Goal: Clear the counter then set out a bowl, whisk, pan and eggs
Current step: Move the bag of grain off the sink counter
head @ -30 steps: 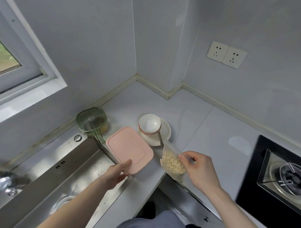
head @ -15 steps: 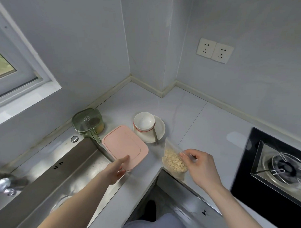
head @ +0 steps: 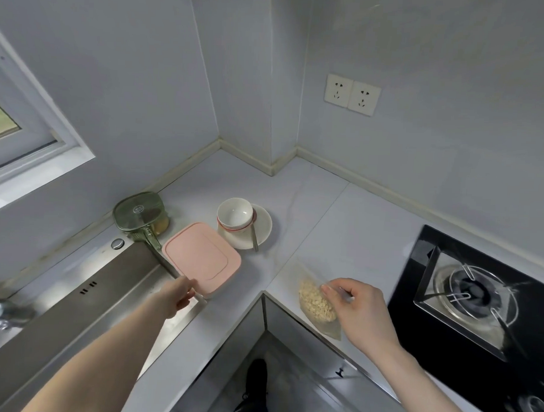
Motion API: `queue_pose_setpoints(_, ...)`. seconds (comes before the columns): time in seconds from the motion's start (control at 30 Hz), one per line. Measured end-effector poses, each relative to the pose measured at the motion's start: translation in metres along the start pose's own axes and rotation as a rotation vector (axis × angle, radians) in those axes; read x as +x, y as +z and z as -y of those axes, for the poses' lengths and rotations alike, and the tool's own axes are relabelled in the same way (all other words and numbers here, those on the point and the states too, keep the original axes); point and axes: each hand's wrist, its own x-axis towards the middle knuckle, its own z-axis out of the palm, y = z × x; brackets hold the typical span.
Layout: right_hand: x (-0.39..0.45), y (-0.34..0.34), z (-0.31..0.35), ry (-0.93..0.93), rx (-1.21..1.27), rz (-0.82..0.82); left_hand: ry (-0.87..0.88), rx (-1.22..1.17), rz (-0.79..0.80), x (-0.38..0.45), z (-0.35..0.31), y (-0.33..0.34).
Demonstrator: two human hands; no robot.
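From the head view, my left hand (head: 176,298) gripped the near corner of the pink lidded container (head: 202,256) on the surface (head: 341,226) beside the sink (head: 85,295). My right hand (head: 358,307) pinched the floppy clear bag of oats (head: 315,299) at the surface's edge; it looked light and best held by its top. A white bowl (head: 234,213) on a saucer (head: 262,228) with a spoon (head: 254,239), and a green lidded jar (head: 140,212), remained to be cleared.

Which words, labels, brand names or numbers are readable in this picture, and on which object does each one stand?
No text here can be read.
Green container lid: a small round emblem in the middle, too blurred to read.
Wall sockets: only plug holes, no lettering visible.
Pink lid, white bowl, bag of oats: no print visible.
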Motion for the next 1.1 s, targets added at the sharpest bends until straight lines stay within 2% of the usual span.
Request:
queue_pose_setpoints(0.2, -0.007, 0.003, -0.005, 0.015, 0.027, 0.022, -0.034, -0.015, 0.016, -0.015, 0.001, 0.005)
queue_pose_setpoints(0.33, -0.005, 0.010, -0.001, 0.014, 0.039, 0.006, -0.069, 0.001, 0.166, -0.004, 0.001, 0.010)
queue_pose_setpoints(0.43, 0.003, 0.019, 0.000, 0.025, 0.042, -0.025, -0.078, 0.012, 0.221, 0.009, -0.002, 0.011)
queue_pose_setpoints(0.7, 0.031, 0.046, 0.008, 0.020, 0.051, -0.086, -0.072, -0.030, 0.257, 0.029, -0.006, -0.013)
queue_pose_setpoints(0.83, 0.043, 0.060, 0.018, 0.014, 0.071, -0.063, -0.053, -0.097, 0.235, 0.031, -0.014, -0.024)
queue_pose_setpoints(1.1, 0.052, 0.078, 0.036, -0.018, 0.063, 0.018, -0.046, -0.016, 0.250, 0.027, -0.026, -0.045)
